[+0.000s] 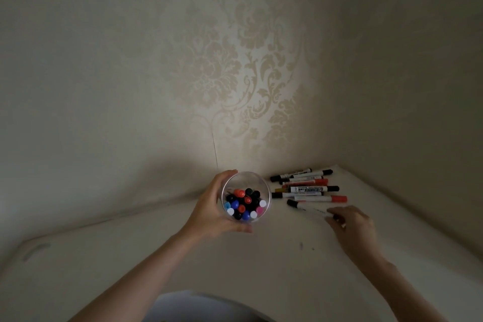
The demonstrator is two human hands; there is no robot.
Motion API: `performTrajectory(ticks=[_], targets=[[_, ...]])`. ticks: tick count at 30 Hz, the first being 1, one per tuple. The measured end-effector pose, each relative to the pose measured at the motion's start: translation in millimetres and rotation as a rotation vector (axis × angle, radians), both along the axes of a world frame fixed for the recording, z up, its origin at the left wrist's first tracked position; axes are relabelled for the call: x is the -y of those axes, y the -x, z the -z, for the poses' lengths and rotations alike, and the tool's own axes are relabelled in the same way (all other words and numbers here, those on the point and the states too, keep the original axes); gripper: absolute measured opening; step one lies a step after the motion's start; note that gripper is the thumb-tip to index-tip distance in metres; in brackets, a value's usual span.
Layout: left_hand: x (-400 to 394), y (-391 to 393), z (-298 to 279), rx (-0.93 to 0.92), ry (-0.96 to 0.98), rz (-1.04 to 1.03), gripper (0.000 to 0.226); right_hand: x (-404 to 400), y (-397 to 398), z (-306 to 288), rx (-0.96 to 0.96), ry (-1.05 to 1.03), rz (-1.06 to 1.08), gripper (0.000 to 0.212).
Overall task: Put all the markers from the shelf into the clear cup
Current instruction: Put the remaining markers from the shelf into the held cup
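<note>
The left hand (212, 213) grips the round clear plastic cup (245, 196), already crowded with capped markers. About eight white-barrelled markers (304, 187) remain on the white shelf (261, 264); the right hand (352, 225) pinches the nearest one (309, 208).

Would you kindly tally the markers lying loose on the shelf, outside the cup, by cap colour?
Black-capped markers: 5, one at the fingertips of the right hand
Red-capped markers: 2
Total: 7, as far as the overlapping pile shows
</note>
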State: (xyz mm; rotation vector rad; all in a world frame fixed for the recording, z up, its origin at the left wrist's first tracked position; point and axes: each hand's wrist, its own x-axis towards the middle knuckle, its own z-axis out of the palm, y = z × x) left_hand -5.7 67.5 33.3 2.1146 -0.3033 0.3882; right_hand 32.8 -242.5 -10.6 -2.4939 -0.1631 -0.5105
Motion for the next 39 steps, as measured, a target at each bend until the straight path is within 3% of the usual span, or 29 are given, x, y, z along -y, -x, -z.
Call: performTrajectory(ticks=[4, 8, 14, 19, 24, 30, 36, 39], targets=[[-2, -3, 2, 0.015, -0.002, -0.022, 0.113, -19, 63, -68, 0.477, -0.228, -0.112, 0.016], [-2, -3, 4, 0.025, -0.017, -0.019, 0.112, -43, 108, -114, 0.647, -0.319, -0.246, 0.01], [0, -3, 4, 0.063, -0.032, -0.028, 0.111, -92, 68, -96, 0.609, -0.22, -0.288, 0.016], [0, -2, 5, 0.091, -0.023, -0.026, 0.112, -120, 41, -71, 0.362, -0.076, -0.355, 0.035], [2, -3, 2, 0.056, 0.005, 0.014, 0.109, -139, 47, -72, 0.42, -0.104, -0.412, 0.025], [2, 0, 1, 0.027, 0.012, 0.01, 0.114, -154, 29, -64, 0.328, 0.039, -0.471, 0.022], [-6, -1, 2, 0.027, 0.022, -0.015, 0.116, -143, 33, -66, 0.445, -0.091, -0.396, 0.011], [-8, 0, 3, 0.03, 0.052, -0.013, 0.114, -105, 26, -64, 0.478, -0.157, -0.237, 0.005]])
